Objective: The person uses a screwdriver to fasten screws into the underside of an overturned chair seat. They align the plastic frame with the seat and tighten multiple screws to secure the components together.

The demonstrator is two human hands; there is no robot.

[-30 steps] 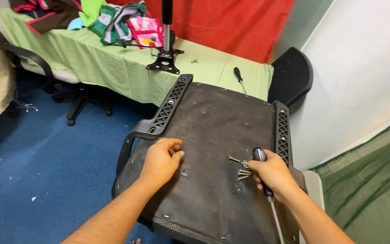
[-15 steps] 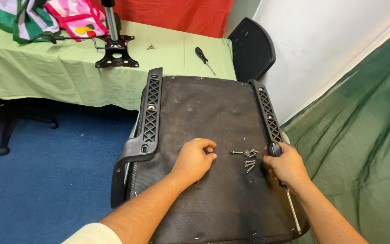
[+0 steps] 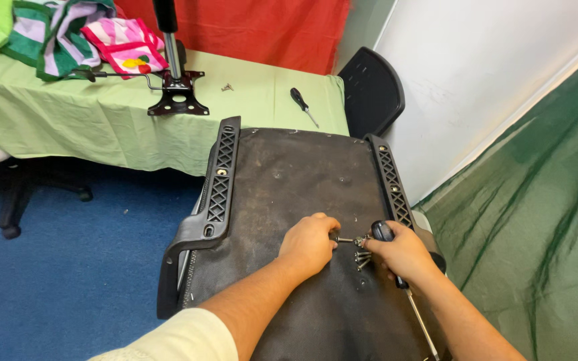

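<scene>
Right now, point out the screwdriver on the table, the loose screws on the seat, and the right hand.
screwdriver on the table (image 3: 300, 103), head view, on its black handle.
loose screws (image 3: 361, 258), head view, on the small pile between the hands.
right hand (image 3: 403, 253), head view, on the back of the hand.

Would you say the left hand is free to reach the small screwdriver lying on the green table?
Probably not as things stand: the left hand pinches a screw on the chair seat, and the small screwdriver lies beyond the seat's far edge.
</scene>
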